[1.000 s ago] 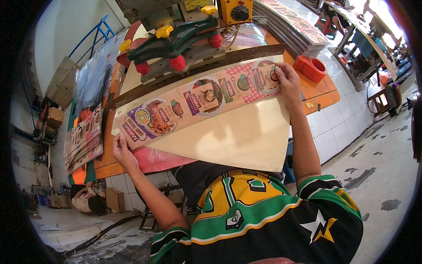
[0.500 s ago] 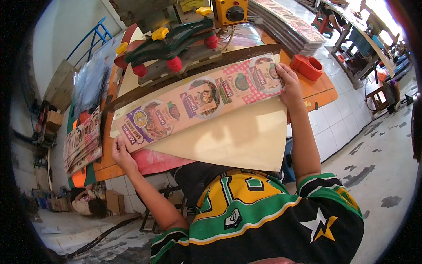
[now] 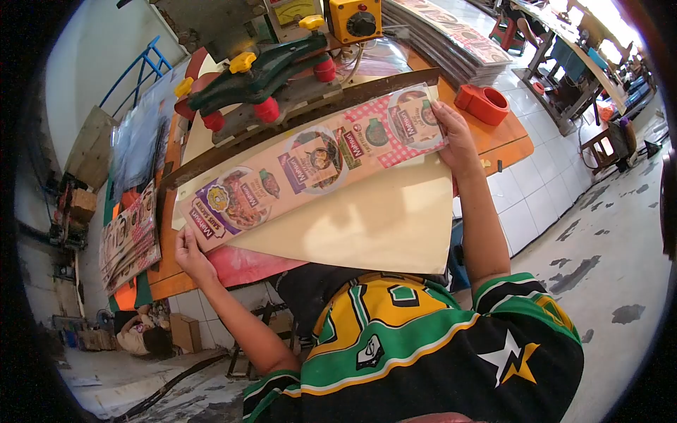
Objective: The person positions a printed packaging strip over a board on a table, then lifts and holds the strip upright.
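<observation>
A long printed strip (image 3: 282, 173) with food pictures stretches between my two hands, its left end lower than its right. My left hand (image 3: 195, 259) is closed on the lower left corner, and my right hand (image 3: 455, 134) pinches the right end. Beneath the strip lies a cream sheet (image 3: 367, 222), with a pink-red sheet (image 3: 257, 266) showing at its lower left. Just beyond the strip runs a dark metal bar (image 3: 233, 144), under a machine with a green clamp bracket (image 3: 261, 79) and red knobs.
Printed strips (image 3: 130, 243) are piled at the left, near clear plastic sheets (image 3: 137, 141). On the orange table (image 3: 511, 141) sits a red tape-like roll (image 3: 483, 103). More printed sheets (image 3: 465, 35) are stacked behind. A person (image 3: 144, 337) is low at the far left.
The strip and both hands have shifted slightly left in view, as has the machine. The strip's right end has tilted slightly. Both hands keep their hold.
</observation>
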{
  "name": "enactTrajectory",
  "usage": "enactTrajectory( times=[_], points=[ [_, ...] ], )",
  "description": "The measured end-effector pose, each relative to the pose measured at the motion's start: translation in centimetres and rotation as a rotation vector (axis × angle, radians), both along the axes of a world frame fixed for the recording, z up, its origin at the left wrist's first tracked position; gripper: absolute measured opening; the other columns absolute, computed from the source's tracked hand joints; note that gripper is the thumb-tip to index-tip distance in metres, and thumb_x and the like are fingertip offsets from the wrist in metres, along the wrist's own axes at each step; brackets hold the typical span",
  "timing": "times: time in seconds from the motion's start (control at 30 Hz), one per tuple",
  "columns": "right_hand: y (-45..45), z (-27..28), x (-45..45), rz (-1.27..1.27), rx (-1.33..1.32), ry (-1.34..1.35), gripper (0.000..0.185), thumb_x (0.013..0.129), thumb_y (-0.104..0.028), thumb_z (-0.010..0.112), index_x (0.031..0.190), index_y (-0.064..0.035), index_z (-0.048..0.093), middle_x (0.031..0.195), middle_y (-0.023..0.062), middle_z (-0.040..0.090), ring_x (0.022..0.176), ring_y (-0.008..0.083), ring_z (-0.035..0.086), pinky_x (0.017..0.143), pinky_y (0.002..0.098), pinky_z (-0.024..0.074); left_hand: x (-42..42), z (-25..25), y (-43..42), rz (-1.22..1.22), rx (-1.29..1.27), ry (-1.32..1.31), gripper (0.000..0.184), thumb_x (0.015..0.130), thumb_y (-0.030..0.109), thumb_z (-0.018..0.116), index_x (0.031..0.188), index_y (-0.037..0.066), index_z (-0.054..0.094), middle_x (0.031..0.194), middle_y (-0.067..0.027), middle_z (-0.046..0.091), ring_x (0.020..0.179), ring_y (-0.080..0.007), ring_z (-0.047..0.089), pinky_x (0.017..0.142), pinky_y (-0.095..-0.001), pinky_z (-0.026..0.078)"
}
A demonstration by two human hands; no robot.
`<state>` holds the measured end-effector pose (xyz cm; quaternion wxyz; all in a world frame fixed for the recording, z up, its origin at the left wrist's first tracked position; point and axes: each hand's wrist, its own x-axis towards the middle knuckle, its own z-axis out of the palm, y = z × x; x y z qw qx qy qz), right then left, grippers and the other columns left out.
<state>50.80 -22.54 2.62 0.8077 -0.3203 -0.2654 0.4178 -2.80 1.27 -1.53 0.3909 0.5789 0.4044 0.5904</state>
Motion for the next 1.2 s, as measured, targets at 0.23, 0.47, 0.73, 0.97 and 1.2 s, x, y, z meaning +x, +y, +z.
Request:
enactTrajectory(
  times=[0.23,0.47,0.73,0.97,1.2],
  points=[
    [0.0,0.8,-0.8,-0.067,-0.078,0.01,0.029,0.1,-0.021,0.059,0.116,0.0031,0.061,0.108,0.0118,0.07,0.092,0.0167,0.069,0.083,0.0308,0.0576,0.2,0.4,-0.2,0.01,0.024,0.012,0.023,0.101,0.018,0.059,0.107,-0.004,0.065,0.098,-0.0048,0.068,0.086,-0.0096,0.062,0.078,-0.0239,0.051],
    [0.2,0.7,-0.8,-0.069,-0.107,-0.039,0.027,0.1,-0.02,0.06,0.115,0.0018,0.062,0.103,0.009,0.07,0.088,0.0151,0.069,0.083,0.0299,0.0568,1.2,1.3,-0.9,0.076,-0.026,0.002,0.023,0.101,0.017,0.06,0.106,-0.004,0.066,0.097,-0.0046,0.069,0.085,-0.0093,0.061,0.077,-0.0242,0.051],
    [0.3,0.1,-0.1,-0.108,-0.14,-0.087,0.024,0.101,-0.022,0.058,0.111,-0.001,0.064,0.101,0.0054,0.07,0.087,0.012,0.068,0.08,0.0287,0.0575,0.9,1.0,-0.6,0.014,-0.005,-0.063,0.024,0.1,0.016,0.062,0.108,-0.006,0.066,0.1,-0.0059,0.069,0.087,-0.0098,0.061,0.078,-0.0244,0.05],
    [0.0,-0.9,0.7,0.031,-0.06,-0.072,0.028,0.101,-0.021,0.057,0.12,-0.0012,0.061,0.111,0.0071,0.07,0.098,0.0156,0.068,0.088,0.0313,0.0558,0.4,0.6,-0.3,0.039,-0.005,-0.063,0.023,0.099,0.017,0.063,0.109,-0.004,0.066,0.096,-0.0031,0.068,0.084,-0.0086,0.061,0.076,-0.0225,0.05],
    [0.5,-0.4,0.4,0.041,-0.074,-0.048,0.033,0.103,-0.023,0.053,0.127,-0.0002,0.059,0.117,0.0087,0.068,0.103,0.0172,0.067,0.092,0.0337,0.0553,0.7,1.4,-0.7,0.026,-0.046,-0.056,0.024,0.101,0.019,0.061,0.109,-0.003,0.067,0.091,-0.0013,0.068,0.077,-0.0057,0.06,0.068,-0.0207,0.049]
  ],
)
